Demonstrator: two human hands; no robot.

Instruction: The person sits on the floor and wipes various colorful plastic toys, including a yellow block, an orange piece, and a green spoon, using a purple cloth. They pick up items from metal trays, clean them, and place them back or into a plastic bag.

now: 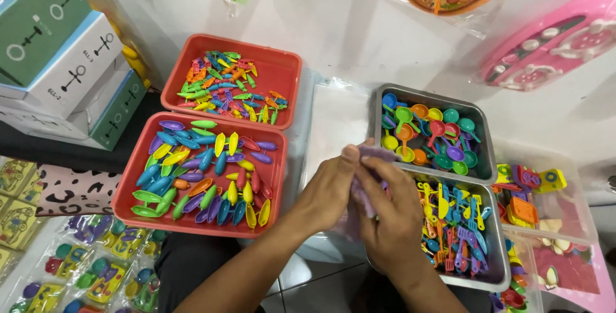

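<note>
Both forearms come up from the bottom edge and meet between the trays, and we have a small pale-purple bag (366, 188) pinched between our hands. Our left hand (330, 191) grips it from the left, thumb up at the bag's top corner, fingers curled closed on the film. Our right hand (391, 220) wraps it from the right and below, fingers folded over the bag so that most of it is hidden; both hands are closed on it, neither spread. What shows of the bag runs roughly upright in the view, from the thumb tip down into our right palm. Whether anything is inside it we cannot tell.

The bag sits just over the near-left corner of the lower metal tray (497, 274), which holds mixed toy utensils (459, 223). Our right hand is the nearer one to that tray and overlaps its rim. Just beyond lies the upper metal tray (378, 95) with round toy pans (430, 136), touching the lower one.

To the left, well apart from our left hand, a red tray (125, 197) holds boat-shaped pieces (202, 172); a second red tray (289, 76) behind it holds smaller mixed pieces (228, 85). Packed toy sets (102, 274) lie at lower left, boxes (58, 63) at upper left.
</note>
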